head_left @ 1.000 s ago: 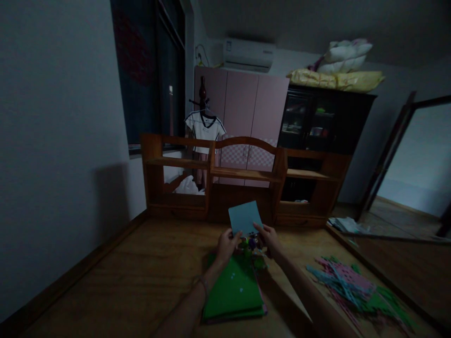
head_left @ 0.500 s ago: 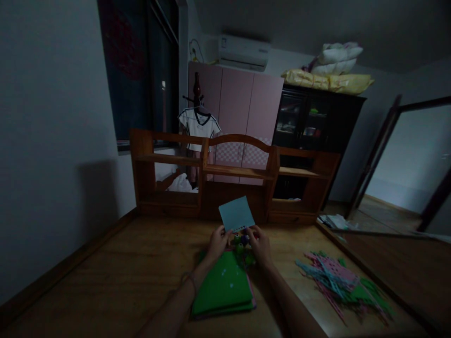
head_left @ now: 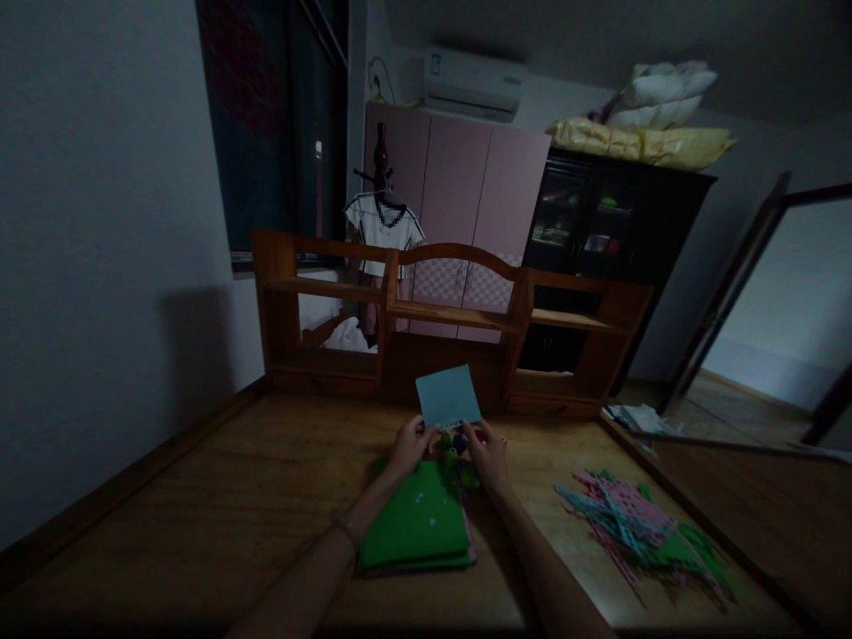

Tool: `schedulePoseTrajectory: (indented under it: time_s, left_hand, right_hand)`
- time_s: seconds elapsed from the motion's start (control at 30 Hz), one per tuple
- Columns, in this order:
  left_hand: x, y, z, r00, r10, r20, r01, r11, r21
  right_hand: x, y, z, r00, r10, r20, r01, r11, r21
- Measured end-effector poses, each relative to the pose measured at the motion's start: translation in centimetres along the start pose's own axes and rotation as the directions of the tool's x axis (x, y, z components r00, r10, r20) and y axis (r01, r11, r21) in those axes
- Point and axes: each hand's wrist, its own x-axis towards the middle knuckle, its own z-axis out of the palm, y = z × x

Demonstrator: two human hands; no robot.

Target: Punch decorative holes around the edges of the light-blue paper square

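A light-blue sheet (head_left: 448,397) with a row of small holes along its lower edge is held up between both hands. My left hand (head_left: 411,444) pinches its lower left corner, and my right hand (head_left: 488,453) pinches the lower right. Just below the sheet, partly hidden by the fingers, lie small green and purple objects (head_left: 455,451), too dim to name. Under my left forearm is a stack of green sheets (head_left: 419,524) with a few pale specks on top and a pink edge showing at the right.
To the right lies a loose pile of pink, blue and green cut strips and pieces (head_left: 642,528) on the wooden table (head_left: 200,524). A wooden shelf unit (head_left: 453,312) stands along the table's back edge. A wall (head_left: 126,248) borders the left side.
The view has shifted slightly, so the surroundings sit a little differently in the frame. Both hands keep their hold on the light-blue sheet, which stays above the small objects.
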Motion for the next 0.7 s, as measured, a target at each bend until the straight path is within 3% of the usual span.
schedulePoseTrajectory:
  time_s: [0.3,0.7]
  left_hand:
    - [0.0,-0.3,-0.2,1.0,-0.015,-0.006,0.015,1.0,0.006]
    - [-0.7,2.0,0.0,0.998,-0.035,-0.052,0.034,0.999,-0.015]
  right_hand:
    - [0.2,-0.2,-0.5,0.999,-0.003,-0.033,0.003,1.0,0.014]
    - [0.2,0.0,-0.5,1.0,-0.008,0.018,0.008,1.0,-0.008]
